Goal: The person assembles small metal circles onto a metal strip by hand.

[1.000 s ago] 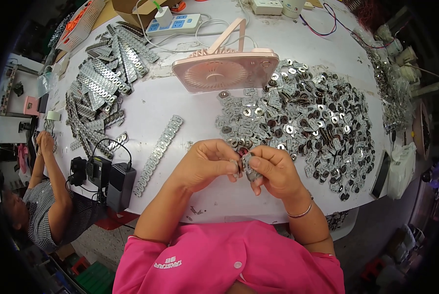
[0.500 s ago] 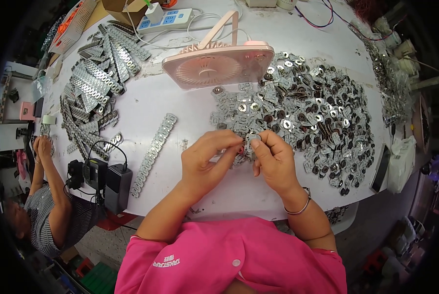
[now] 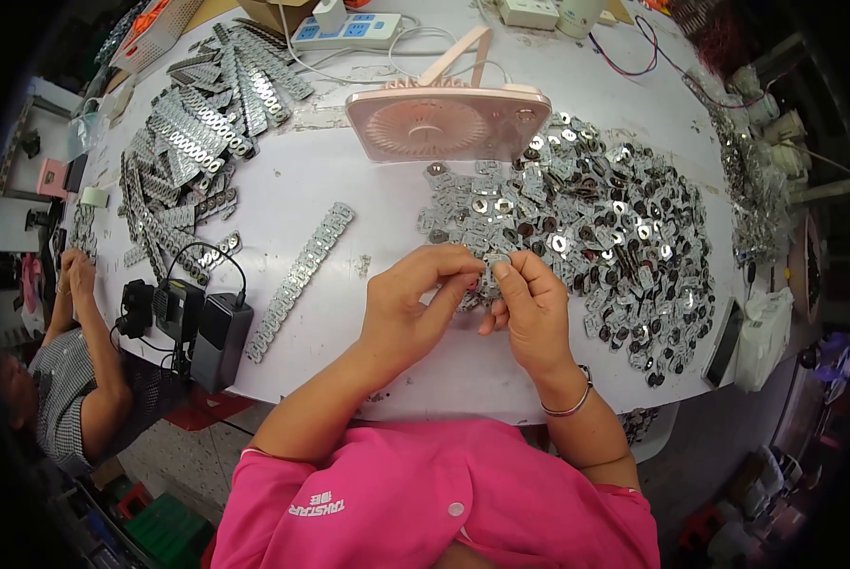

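In front of my chest, my right hand (image 3: 539,313) pinches a small silver-grey part (image 3: 494,258) between thumb and forefinger. Close beside it is my left hand (image 3: 408,299), its thumb and finger pinched together at the part's left side. A spot of red shows at those fingertips; what they hold is too small to name. Both hands are just above the near edge of a wide pile of small clear-grey parts with round silver or dark discs (image 3: 624,228). To the left of my hands, a long strip of joined silvery parts (image 3: 302,280) lies slantwise on the white table (image 3: 330,370).
A pink fan (image 3: 444,123) stands beyond my hands. Many similar strips (image 3: 183,152) are heaped at the far left. Black boxes with a cable (image 3: 221,341) stand at the near left edge. A power strip (image 3: 349,30) lies behind. Another person's hands (image 3: 77,272) are at the far left.
The whole view has shifted slightly, so the fan and strips sit a little further right. My hands keep the same pinch close together over the pile's edge.
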The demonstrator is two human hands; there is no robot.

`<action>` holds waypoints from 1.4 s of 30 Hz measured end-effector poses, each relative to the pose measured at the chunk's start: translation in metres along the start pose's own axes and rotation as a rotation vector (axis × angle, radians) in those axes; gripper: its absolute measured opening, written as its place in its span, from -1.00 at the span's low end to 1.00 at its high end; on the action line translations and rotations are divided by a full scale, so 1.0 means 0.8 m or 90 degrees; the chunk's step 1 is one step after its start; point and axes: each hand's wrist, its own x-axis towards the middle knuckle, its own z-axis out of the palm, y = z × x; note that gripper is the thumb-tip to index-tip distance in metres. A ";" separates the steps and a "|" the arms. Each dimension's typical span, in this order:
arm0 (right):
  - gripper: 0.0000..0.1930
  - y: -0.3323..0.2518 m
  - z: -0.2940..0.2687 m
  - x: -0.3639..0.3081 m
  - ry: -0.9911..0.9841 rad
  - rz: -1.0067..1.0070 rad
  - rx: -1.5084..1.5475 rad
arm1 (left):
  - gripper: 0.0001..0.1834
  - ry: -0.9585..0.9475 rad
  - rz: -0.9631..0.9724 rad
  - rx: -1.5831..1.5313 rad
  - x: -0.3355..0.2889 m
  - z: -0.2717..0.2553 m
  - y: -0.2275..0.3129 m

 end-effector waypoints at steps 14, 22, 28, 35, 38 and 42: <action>-0.85 -0.031 -0.019 -0.004 -0.116 -0.056 -0.212 | -0.83 -0.078 -0.244 -0.280 0.006 -0.022 0.005; -0.80 -0.029 -0.021 -0.005 -0.179 0.012 -0.154 | -0.77 -0.201 -0.299 -0.282 0.008 -0.038 0.022; -0.76 -0.027 -0.014 -0.008 -0.161 0.076 -0.088 | -0.72 -0.206 -0.268 -0.324 0.002 -0.048 0.024; -0.78 -0.015 -0.011 -0.005 -0.153 0.104 -0.018 | -0.77 -0.152 -0.256 -0.226 0.000 -0.043 0.025; -0.78 -0.019 -0.009 -0.002 -0.117 0.109 -0.020 | -0.78 -0.129 -0.234 -0.179 0.003 -0.035 0.018; -0.81 -0.012 -0.010 0.007 -0.099 0.108 0.057 | -0.77 -0.072 -0.195 -0.122 0.000 -0.021 0.014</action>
